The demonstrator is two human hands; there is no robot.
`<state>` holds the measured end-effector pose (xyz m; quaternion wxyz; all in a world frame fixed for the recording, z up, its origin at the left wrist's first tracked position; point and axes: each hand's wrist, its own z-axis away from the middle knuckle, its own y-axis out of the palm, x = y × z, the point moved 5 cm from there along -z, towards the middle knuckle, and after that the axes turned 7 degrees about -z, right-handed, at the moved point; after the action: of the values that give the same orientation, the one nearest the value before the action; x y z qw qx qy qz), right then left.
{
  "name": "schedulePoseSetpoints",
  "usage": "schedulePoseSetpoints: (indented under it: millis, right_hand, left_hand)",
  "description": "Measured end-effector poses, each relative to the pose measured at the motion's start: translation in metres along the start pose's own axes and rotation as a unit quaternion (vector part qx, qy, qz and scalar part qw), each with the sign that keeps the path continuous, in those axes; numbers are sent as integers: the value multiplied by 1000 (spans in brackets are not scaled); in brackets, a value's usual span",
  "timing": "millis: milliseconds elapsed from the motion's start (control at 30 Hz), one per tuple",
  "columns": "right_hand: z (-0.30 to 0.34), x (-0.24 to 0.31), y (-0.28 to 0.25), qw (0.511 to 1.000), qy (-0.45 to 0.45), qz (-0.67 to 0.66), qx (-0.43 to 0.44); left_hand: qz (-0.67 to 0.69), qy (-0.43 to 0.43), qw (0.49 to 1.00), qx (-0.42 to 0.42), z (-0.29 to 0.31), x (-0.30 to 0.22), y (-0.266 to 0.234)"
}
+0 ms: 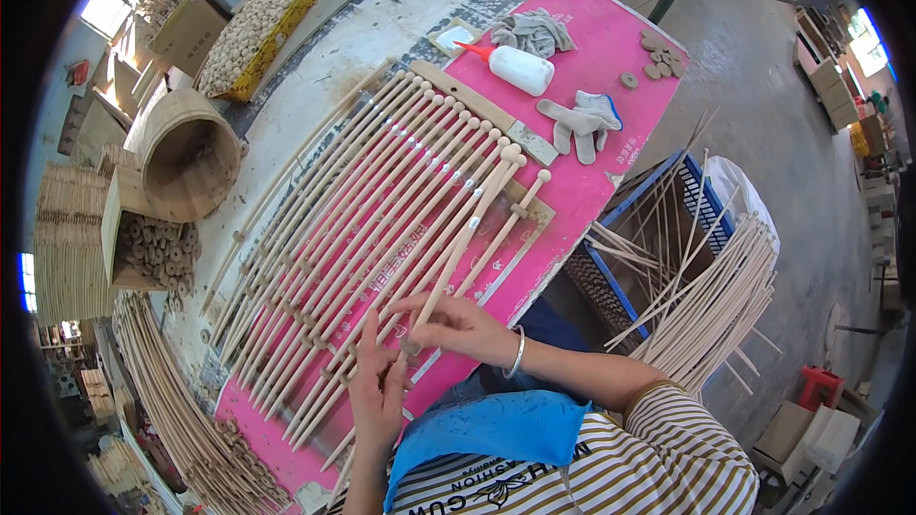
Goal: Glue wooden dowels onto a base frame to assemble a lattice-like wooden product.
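Note:
Near the front edge of the pink-covered table (563, 219), my right hand (463, 329) pinches a thin wooden stick (463, 238) between thumb and index finger. The stick slants away to a round wooden knob (510, 152) at its far end; a small wooden ring (410, 347) sits around its near part. My left hand (378, 393) is beside this near end, index finger stretched out and thumb apart. Many similar knobbed sticks (367, 229) lie in a row to the left, most with rings near their lower ends. White spots show on several. Another ringed stick (501, 234) lies at the right.
A notched wooden bar (468, 100) lies by the knobs. Beyond are a white glue bottle (521, 71) with a red nozzle, gloves (584, 122) and wooden discs (660, 55). A round wooden tub (191, 157) and a yellow box of knobs (258, 38) stand left; a blue crate (701, 195) holds sticks at right.

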<state>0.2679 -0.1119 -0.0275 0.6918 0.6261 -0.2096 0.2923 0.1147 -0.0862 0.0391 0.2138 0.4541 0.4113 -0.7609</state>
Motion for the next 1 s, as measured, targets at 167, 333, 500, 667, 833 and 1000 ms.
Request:
schedulePoseSetpoints:
  millis: [167,333,500,667,833,1000]
  right_hand:
    - [6,-2,-9,1000,-3,17,20]
    - [4,45,-44,999,-25,26,-33]
    - [1,70,-66,995,-58,60,-57]
    - [2,78,-75,990,-78,83,-85]
    - [12,91,-71,995,-51,52,-75]
    - [33,81,-102,981,-24,123,-147]
  left_hand:
    - [-12,2,1000,3,3,6,5]
    - [5,-46,999,7,18,20,-3]
    - [37,-80,996,1,31,37,-10]
    - [-20,-22,999,-42,32,39,-12]
    - [-53,8,998,-38,28,42,-9]
    - [-95,39,994,-40,22,36,3]
